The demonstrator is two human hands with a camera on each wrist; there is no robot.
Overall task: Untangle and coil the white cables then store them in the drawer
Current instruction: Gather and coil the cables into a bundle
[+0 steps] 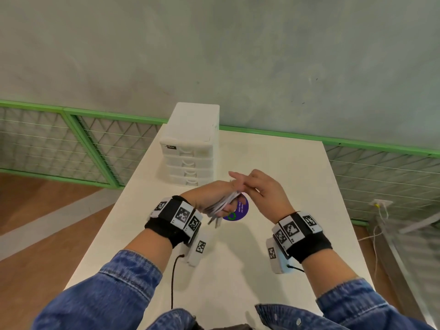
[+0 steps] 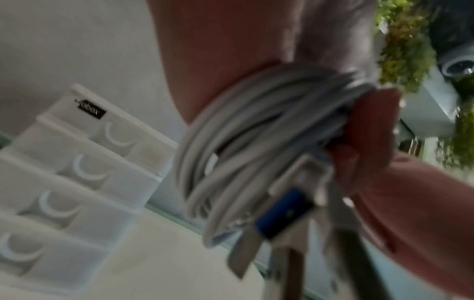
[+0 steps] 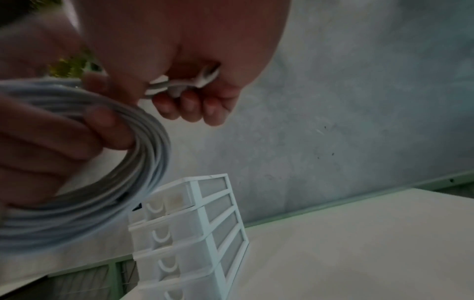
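1. Both hands work above the white table [image 1: 273, 163], just in front of the drawer unit [image 1: 190, 148], whose four drawers all look closed.
2. The left hand [image 1: 209, 196] grips the white cables [image 1: 222, 202], already wound into a bundle of loops. In the left wrist view the loops [image 2: 243, 142] pass across the palm with fingers curled over them, and the plug ends [image 2: 284, 213] hang below the hand.
3. The right hand [image 1: 264, 189] sits just beside the left, touching the top of the bundle. In the right wrist view its curled fingers [image 3: 189, 107] pinch a short white cable end [image 3: 184, 83], while the coil [image 3: 107, 162] lies close to the left of that view, held by the other hand's fingers.
4. The step in hand appears to be finishing the coil. It goes well if the left hand keeps a firm, even grip so no loop slips, and the right hand lays the last length around or through the loops rather than across them.
5. The dangling plugs are best tucked in, as they could catch on a drawer edge.
6. A drawer has yet to be opened. That calls for one free hand, so the bundle should rest securely in a single grip first.
7. A purple round sticker [image 1: 240, 210] lies on the table directly under the hands.
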